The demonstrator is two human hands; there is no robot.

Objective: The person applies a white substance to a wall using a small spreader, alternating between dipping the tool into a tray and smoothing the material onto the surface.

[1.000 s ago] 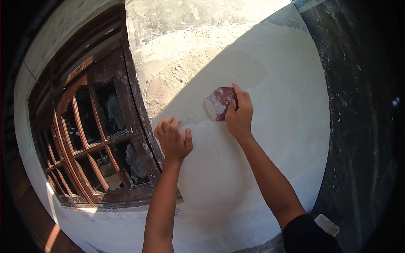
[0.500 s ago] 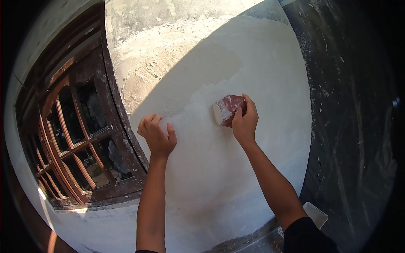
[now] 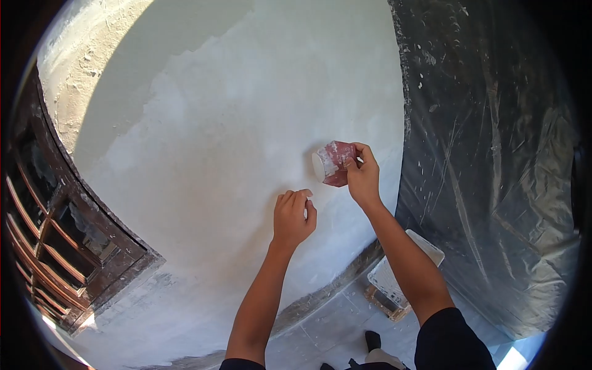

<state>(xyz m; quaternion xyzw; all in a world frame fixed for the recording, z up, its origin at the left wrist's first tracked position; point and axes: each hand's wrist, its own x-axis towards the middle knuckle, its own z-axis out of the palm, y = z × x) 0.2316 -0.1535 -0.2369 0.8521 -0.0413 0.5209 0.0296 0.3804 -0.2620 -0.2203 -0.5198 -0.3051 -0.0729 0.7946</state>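
Note:
My right hand point(image 3: 364, 179) grips a sanding block wrapped in worn reddish-brown sandpaper point(image 3: 340, 161), its surface smeared with white dust. A pale rounded end of the block point(image 3: 318, 167) faces left, close against the white plastered wall point(image 3: 234, 123). My thumb lies across the near side, while the fingers' far parts are hidden behind it. Lower and to the left, my left hand point(image 3: 294, 217) is at the wall with its fingers curled in and the thumb tip close to the index fingertip. No object shows in it.
A brown wooden window frame point(image 3: 114, 246) borders the wall at left. Dark plastic sheeting point(image 3: 481, 154) hangs along the right side. A white-smeared tray point(image 3: 390, 279) sits on the tiled floor point(image 3: 333, 327) below, near my feet.
My view has shifted right and down, bringing the floor, tray and feet into sight. My left hand has moved closer to the block, its thumb nearer the fingers. My right hand keeps its hold.

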